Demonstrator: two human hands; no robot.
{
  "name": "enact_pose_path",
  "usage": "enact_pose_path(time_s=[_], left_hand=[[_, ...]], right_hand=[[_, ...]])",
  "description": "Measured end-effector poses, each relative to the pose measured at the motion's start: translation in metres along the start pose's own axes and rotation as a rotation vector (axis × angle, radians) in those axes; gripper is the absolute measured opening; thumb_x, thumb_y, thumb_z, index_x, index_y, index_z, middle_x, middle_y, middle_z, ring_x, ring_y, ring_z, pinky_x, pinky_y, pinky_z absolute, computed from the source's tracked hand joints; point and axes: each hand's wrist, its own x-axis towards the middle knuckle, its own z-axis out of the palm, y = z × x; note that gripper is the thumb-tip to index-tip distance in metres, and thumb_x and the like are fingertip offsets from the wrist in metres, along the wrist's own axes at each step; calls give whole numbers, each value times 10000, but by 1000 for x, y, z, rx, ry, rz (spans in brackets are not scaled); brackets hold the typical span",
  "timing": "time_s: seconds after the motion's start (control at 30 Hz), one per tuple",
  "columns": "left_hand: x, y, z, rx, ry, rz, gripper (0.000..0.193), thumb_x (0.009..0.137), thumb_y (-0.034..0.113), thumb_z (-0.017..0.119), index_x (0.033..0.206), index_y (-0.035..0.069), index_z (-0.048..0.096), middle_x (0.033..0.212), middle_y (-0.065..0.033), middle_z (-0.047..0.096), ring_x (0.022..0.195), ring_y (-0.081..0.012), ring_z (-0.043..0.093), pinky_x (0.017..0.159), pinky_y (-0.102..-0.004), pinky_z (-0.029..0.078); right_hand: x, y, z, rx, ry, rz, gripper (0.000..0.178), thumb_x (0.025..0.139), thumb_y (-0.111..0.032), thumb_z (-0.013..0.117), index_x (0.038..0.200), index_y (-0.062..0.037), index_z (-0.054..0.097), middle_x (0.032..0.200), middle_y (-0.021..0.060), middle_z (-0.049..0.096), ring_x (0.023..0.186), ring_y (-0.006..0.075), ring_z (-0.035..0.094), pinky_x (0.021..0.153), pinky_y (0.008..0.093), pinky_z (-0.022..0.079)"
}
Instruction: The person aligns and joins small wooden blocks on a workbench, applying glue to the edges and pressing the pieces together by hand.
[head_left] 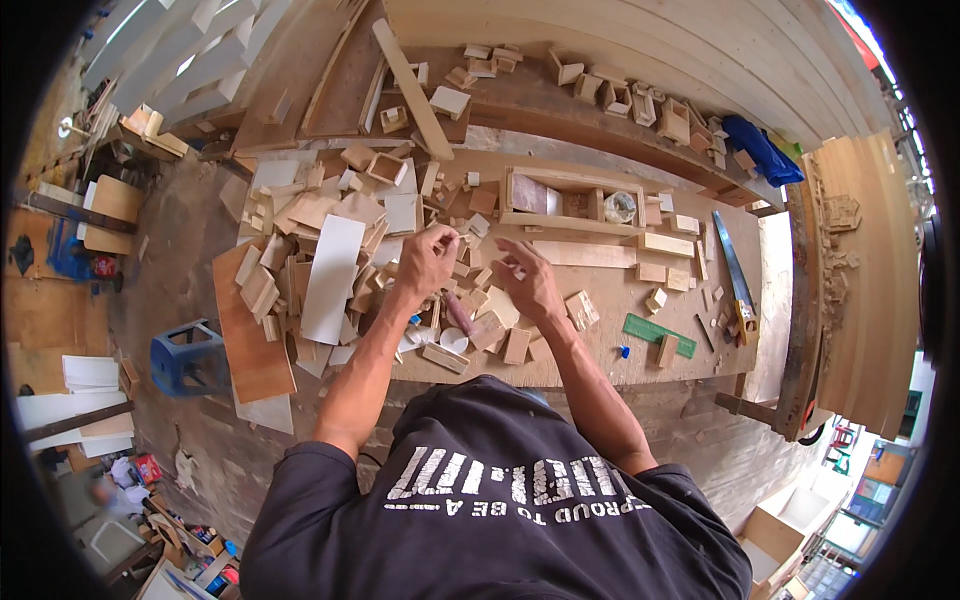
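Observation:
Both of my hands hover over a heap of small wood offcuts on the workbench. My left hand [430, 262] is closed, its fingertips pressed together; anything inside is too small or hidden to name. A short way to its right, my right hand [530, 282] has loosely bent fingers that stand apart, with nothing visible in them. Between and below the hands lie a dark reddish cylinder [459, 313], a white round disc [454, 340] and several wood blocks [517, 346]. A white flat board [333, 280] leans on the heap left of my left forearm.
Beyond my hands sits a divided wooden tray [570, 222] holding a clear bag [620, 207]. To the right are a green ruler [659, 335] and a handsaw [735, 270]. Small wooden boxes [675, 122] line the back ledge. A blue stool [188, 358] stands left.

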Motion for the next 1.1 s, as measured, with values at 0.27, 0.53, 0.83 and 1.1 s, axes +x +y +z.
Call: enact_pose_path(time_s=[0.27, 0.53, 0.83, 1.1], left_hand=[[-50, 33, 2, 9, -296, -20, 130, 842, 17, 639, 962, -22, 668, 862, -189, 678, 762, -354, 682, 655, -410, 538], [-22, -33, 33, 390, -270, -145, 76, 864, 64, 626, 902, -1, 627, 897, -180, 660, 857, -356, 646, 758, -453, 537], [40, -112, 46, 706, -233, 161, 114, 830, 40, 599, 929, 38, 656, 960, -134, 669, 1001, -318, 582, 891, -411, 482], [35, -86, 41, 286, -132, -110, 114, 843, 44, 641, 948, 28, 681, 976, -149, 689, 997, -319, 624, 905, -406, 478]], right_hand=[[-24, 3, 17, -68, -211, -73, 224, 874, -92, 667, 1082, -7, 667, 944, 150, 694, 849, 301, 679, 737, 378, 537], [-68, 99, 4, 111, 60, 221, 269, 912, -135, 640, 1141, 4, 645, 787, 100, 649, 727, 189, 639, 687, 325, 523], [-72, 146, -52, -18, 260, 356, 240, 865, -98, 664, 1071, 10, 603, 835, 60, 619, 714, 144, 615, 636, 288, 518], [-52, 176, -77, -327, 266, 345, 211, 856, -131, 641, 1024, -5, 629, 936, 181, 686, 821, 297, 675, 738, 402, 529]])
